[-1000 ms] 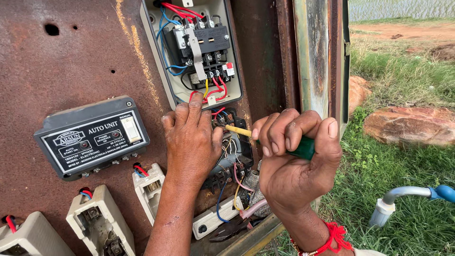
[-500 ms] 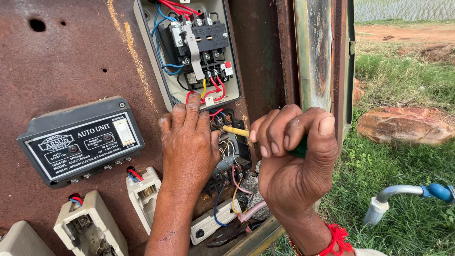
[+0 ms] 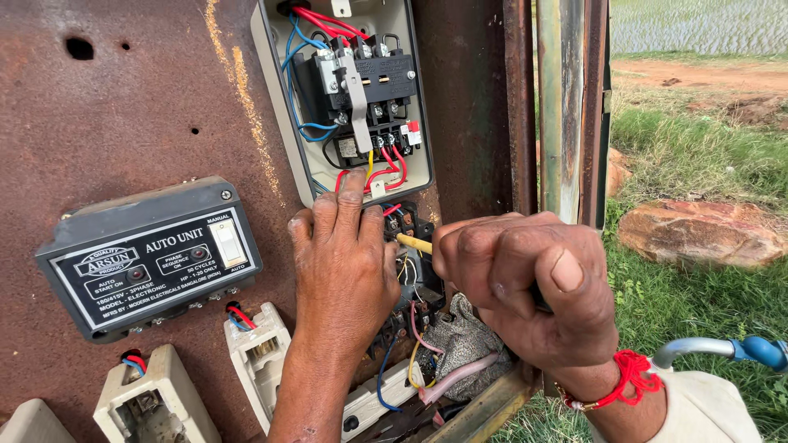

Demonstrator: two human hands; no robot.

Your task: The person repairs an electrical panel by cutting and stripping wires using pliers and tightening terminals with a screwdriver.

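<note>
Right hand (image 3: pixel 525 287) wrapped tight around a screwdriver (image 3: pixel 414 244), so you get turning force; only its yellow shank shows, poking left into the wiring block (image 3: pixel 404 223) under the open starter box (image 3: pixel 341 98). Left hand (image 3: pixel 345 262) lies flat, fingers straight, holding nothing, pressed on the rusty panel (image 3: pixel 123 107) beside that block (bracing it, I'd guess). Your tip is hidden behind those fingers, so which terminal it meets is unclear. Grey control unit (image 3: pixel 152 258) sits further left.
</note>
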